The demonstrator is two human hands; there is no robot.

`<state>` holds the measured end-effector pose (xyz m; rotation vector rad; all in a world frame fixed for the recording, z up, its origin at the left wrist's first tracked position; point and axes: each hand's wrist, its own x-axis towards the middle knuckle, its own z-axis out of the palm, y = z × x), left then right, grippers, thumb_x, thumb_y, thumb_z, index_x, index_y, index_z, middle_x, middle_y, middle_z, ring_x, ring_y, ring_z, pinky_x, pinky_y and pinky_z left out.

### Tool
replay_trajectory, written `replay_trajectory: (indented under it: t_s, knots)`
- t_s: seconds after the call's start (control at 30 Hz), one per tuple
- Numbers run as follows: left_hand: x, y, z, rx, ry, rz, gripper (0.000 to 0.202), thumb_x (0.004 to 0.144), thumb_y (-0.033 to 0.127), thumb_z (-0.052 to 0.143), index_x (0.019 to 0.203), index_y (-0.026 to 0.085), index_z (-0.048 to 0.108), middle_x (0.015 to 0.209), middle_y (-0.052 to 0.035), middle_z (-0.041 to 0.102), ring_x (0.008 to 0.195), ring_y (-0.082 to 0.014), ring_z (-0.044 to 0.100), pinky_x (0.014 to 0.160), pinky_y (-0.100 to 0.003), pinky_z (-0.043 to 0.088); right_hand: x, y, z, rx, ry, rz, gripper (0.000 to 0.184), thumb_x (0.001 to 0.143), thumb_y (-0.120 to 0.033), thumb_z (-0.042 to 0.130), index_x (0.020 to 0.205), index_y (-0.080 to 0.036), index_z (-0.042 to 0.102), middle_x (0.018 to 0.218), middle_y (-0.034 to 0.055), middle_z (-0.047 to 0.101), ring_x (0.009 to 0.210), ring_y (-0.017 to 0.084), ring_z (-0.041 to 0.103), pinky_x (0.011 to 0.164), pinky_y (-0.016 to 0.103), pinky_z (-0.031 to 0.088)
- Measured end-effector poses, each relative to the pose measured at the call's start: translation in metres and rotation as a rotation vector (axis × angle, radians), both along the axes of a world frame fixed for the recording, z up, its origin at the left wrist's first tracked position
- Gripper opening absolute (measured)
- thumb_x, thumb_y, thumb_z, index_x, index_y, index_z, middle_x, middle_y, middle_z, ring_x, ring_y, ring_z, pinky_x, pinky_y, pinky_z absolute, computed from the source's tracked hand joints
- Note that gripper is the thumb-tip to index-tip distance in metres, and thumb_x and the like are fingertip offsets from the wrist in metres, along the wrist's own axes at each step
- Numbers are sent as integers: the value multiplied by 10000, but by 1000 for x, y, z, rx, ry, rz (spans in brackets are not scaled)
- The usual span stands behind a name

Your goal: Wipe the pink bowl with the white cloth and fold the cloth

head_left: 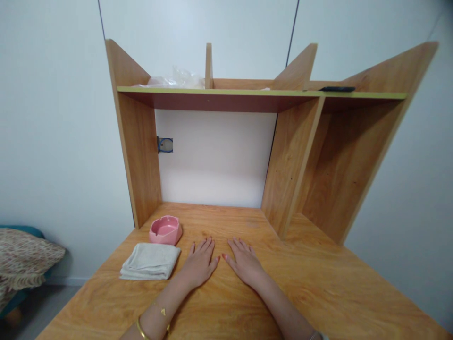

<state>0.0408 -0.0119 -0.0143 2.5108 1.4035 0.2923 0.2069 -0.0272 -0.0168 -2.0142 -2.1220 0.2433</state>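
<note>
2 lie flat, fingers spread, empty: our left hand (pixel 201 265), just right of the folded cloth (pixel 151 261), our right hand (pixel 245 263) farther.

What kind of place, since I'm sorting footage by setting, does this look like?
Probably a home or dorm room: a wood-look desk topped by a shelf unit, and patterned fabric at the left edge, perhaps bedding.

My left hand (pixel 198 265) and right hand (pixel 245 265): side by side on brown wood-grain desk (pixel 318 278). Folded grey cloth (pixel 150 261) at my left hand's 9 o'clock; pink angular dish (pixel 165 231) at 10 to 11, behind the cloth. Brown wooden shelf unit (pixel 293 156) at 12; on it, crumpled clear plastic bag (pixel 177 79) near 11, flat black object (pixel 337 89) at 1.
</note>
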Motion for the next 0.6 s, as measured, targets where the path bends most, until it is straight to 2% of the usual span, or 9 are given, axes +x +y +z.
replay_trajectory:
  t_s: [0.23, 0.6]
  knots:
    - [-6, -1, 7, -57, 2, -40, 590, 862, 437, 199, 1358, 121, 241, 1431, -95, 192, 1331, -195, 105, 1066, -440, 79, 0, -1, 3, -10, -20, 23, 579, 855, -480, 276, 1328, -153, 346, 1399, 109, 297, 1289, 282, 222, 1040, 443, 142]
    - [-6, 0, 7, -59, 13, -50, 602, 864, 441, 187, 1362, 107, 224, 1433, -101, 176, 1332, -199, 91, 1064, -446, 82, 0, -1, 2, -20, -27, 36, 554, 862, -448, 277, 1327, -154, 344, 1401, 127, 285, 1289, 299, 214, 1023, 474, 152]
